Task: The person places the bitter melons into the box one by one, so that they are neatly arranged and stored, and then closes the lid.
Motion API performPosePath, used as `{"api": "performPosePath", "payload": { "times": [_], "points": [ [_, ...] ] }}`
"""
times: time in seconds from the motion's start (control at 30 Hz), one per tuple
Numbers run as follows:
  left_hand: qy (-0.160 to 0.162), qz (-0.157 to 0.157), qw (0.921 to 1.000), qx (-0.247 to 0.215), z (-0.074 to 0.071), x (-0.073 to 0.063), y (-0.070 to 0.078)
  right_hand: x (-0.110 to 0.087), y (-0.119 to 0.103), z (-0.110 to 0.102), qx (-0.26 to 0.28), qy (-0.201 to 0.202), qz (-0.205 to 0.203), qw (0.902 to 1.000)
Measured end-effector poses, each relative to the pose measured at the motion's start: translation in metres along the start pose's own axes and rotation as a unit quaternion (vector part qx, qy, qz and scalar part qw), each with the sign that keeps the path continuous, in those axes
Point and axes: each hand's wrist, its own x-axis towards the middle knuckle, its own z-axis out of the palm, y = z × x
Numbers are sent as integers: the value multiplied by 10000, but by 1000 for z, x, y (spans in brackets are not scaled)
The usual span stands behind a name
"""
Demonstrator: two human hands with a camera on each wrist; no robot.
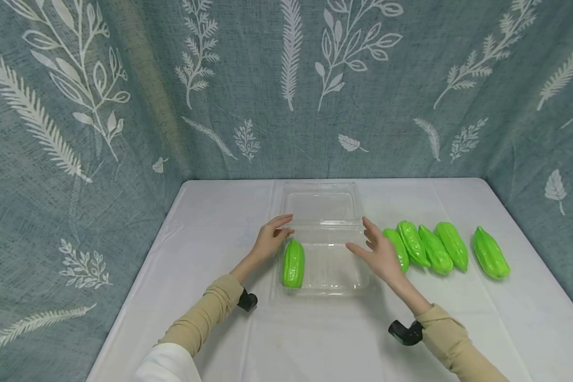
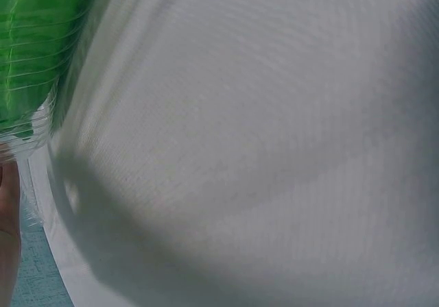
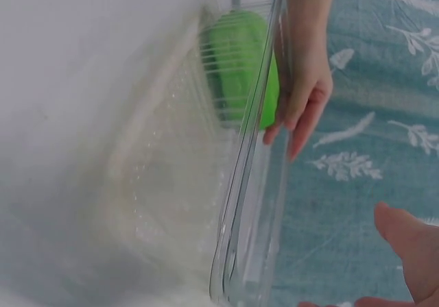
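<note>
A clear plastic clamshell box (image 1: 334, 270) lies with its lid (image 1: 320, 204) folded back on the far side. At the left end of its base sits a bright green, ridged, elongated fruit (image 1: 293, 265), lengthwise from front to back. My left hand (image 1: 269, 236) is at the box's left side by the fruit's far end, fingers extended and thumb apart, gripping nothing. In the right wrist view, that left hand (image 3: 309, 101) shows beyond the box wall, beside the fruit (image 3: 240, 67). My right hand (image 1: 379, 254) hovers at the box's right edge, thumb and fingers spread and holding nothing.
To the right of my right hand, several more green fruits (image 1: 436, 252) lie in a slanted row on the white-covered table (image 1: 219, 223). One further fruit (image 1: 490, 254) lies apart at the far right. A blue leaf-patterned curtain (image 1: 267, 106) stands behind and along both sides.
</note>
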Motion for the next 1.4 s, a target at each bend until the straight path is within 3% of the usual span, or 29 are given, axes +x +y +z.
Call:
{"api": "performPosePath", "payload": {
  "times": [0.3, 0.4, 0.63, 1.3, 1.4],
  "points": [
    [-10, -11, 10000, -58, -1, 0, -1, 0, 10, -10, -56, 127, 36, 9999],
    [21, 90, 10000, -18, 0, 2, -7, -1, 12, -13, -90, 177, 105, 9997],
    [167, 150, 9997, 140, 5, 10, -37, -4, 18, -20, -57, 374, 258, 9990],
    [179, 63, 9997, 129, 6, 11, -37, -12, 32, -44, -170, 577, 608, 9963],
    [145, 62, 9999, 39, 5, 9, -31, -14, 36, -46, -205, 602, 619, 9961]
  ]
}}
